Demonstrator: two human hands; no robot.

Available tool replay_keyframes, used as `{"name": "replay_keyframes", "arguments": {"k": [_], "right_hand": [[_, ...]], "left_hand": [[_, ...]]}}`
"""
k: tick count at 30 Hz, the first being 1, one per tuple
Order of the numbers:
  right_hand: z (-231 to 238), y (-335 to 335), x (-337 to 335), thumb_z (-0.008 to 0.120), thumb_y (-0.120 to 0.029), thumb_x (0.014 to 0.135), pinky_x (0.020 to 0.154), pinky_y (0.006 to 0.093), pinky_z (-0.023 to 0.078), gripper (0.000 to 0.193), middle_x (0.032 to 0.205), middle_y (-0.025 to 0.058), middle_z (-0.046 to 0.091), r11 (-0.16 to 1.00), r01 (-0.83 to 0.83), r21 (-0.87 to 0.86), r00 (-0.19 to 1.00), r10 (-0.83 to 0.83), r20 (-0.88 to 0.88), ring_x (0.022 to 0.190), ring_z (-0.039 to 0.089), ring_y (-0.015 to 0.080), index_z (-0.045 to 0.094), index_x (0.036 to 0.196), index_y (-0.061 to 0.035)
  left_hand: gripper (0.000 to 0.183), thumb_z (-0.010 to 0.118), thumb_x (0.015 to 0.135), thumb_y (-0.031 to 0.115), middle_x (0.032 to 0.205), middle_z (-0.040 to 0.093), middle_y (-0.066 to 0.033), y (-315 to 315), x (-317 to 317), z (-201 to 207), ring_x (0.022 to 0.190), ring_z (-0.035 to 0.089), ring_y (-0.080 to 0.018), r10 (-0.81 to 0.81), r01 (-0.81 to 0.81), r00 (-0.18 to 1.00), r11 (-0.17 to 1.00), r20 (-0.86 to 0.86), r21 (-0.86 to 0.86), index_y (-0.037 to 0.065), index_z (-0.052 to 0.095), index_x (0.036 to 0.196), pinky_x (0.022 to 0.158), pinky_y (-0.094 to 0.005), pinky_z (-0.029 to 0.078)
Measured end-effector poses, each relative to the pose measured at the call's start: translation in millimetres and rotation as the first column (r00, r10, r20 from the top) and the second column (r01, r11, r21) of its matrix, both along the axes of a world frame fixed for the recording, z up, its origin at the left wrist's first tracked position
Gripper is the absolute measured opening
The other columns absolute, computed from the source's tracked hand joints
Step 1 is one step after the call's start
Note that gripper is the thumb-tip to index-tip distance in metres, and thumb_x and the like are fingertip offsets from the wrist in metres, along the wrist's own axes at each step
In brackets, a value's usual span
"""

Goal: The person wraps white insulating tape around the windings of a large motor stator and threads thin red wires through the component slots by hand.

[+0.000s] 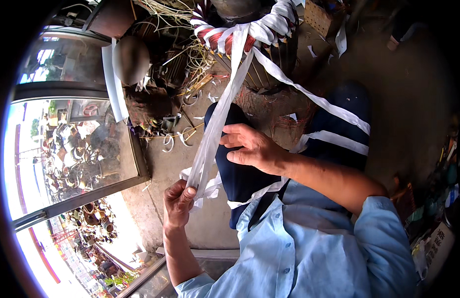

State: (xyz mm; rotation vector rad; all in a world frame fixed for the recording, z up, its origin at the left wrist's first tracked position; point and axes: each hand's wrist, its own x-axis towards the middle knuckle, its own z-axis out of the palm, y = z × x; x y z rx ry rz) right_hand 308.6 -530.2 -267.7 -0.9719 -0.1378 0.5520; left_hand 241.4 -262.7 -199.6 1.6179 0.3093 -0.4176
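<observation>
I'm pinching the lower end of a white cloth strip [220, 119] in my left hand [179, 201], thumb pressing it against the curled fingers. My right hand [252, 149] is gripping nothing; its fingers are hanging loosely bent and parted just beside the strip, and I cannot tell whether they are touching it. The strip is running up to a ring of coils [262, 32], wrapped in white with dark red showing between the turns.

That ring is sitting at the mouth of a round metal housing [284, 59] standing in front of my knees. A box with small holes [317, 20] is standing to its upper right; I cannot make out what it is holding. A pale carton [441, 248] is leaning at the lower right.

The bare floor [398, 124] is carrying paper scraps [311, 51] and white curls. Pale wires [197, 54] are spilling in a tangle left of the ring. Glass panes [91, 164] are lining my left side, with bright clutter showing in them. A loose tail [339, 140] is crossing my dark trouser leg.

My right forearm is hiding part of that tail. The ring's top is being cut off by the upper edge, and a brown round thing [132, 59] is looking too blurred to name.
</observation>
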Motion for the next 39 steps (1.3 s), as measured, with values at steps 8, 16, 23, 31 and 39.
{"name": "replay_keyframes", "arguments": {"k": [8,16,23,31,39], "right_hand": [[9.6,-31.1,10.2,0.06,-0.017,0.096,0.066,0.0245,0.053,0.02,0.089,0.0036,0.065,1.0,-0.018,-0.014,0.991,0.016,-0.134,0.076,0.061,0.0094,0.066,0.107,-0.0008],[21.9,-178.8,12.2,0.059,-0.01,0.095,0.088,0.0296,0.05,0.036,0.114,0.0122,0.063,0.192,0.86,-0.473,0.496,-0.533,0.685,0.098,0.061,0.0166,0.052,0.13,-0.0015],[13.8,-64.1,-13.6,0.059,-0.005,0.094,0.087,0.0302,0.051,0.044,0.115,0.0151,0.061,0.82,0.514,-0.254,0.836,-0.411,0.364,0.099,0.062,0.0178,0.042,0.133,0.0031],[-27.3,51.5,29.5,0.067,-0.016,0.089,0.08,0.034,0.054,0.043,0.101,0.0165,0.062,0.966,0.25,-0.063,0.965,-0.243,0.096,0.09,0.065,0.0206,0.041,0.114,0.0079],[-16.2,48.2,8.6,0.068,-0.02,0.089,0.094,0.0339,0.047,0.048,0.117,0.0185,0.056,0.974,0.219,0.049,0.954,-0.204,-0.22,0.105,0.057,0.0193,0.047,0.119,0.0107]], "left_hand": [[0.029,0.066,0.094,0.031,0.053,0.04,0.0111,5.2,11.9,1.1,0.046,0.026,0.0001,-0.129,0.123,0.991,0.98,0.034,0.154,0.003,0.072,0.089,0.045,-0.0217,0.017],[0.026,0.063,0.096,0.028,0.065,0.058,0.0049,16.4,5.1,-24.3,0.054,0.037,-0.0008,-0.153,0.165,0.985,0.968,-0.073,0.187,0.005,0.067,0.085,0.049,-0.0206,0.028],[0.027,0.063,0.089,0.023,0.059,0.051,-0.0025,40.9,-15.0,-71.2,0.058,0.048,-0.0104,-0.337,0.516,0.852,0.673,-0.401,0.531,0.0,0.061,0.075,0.054,-0.0302,0.038],[0.024,0.064,0.087,0.026,0.054,0.047,0.0016,242.1,-224.8,-112.3,0.042,0.04,-0.0085,0.37,0.096,0.591,0.85,-0.717,0.518,0.006,0.063,0.074,0.039,-0.0279,0.029],[0.017,0.062,0.078,0.017,0.086,0.063,-0.0189,300.7,-454.2,-73.6,0.078,0.062,-0.0337,0.455,0.5,0.646,0.353,-0.612,0.791,0.003,0.067,0.087,0.068,-0.0435,0.049]]}}
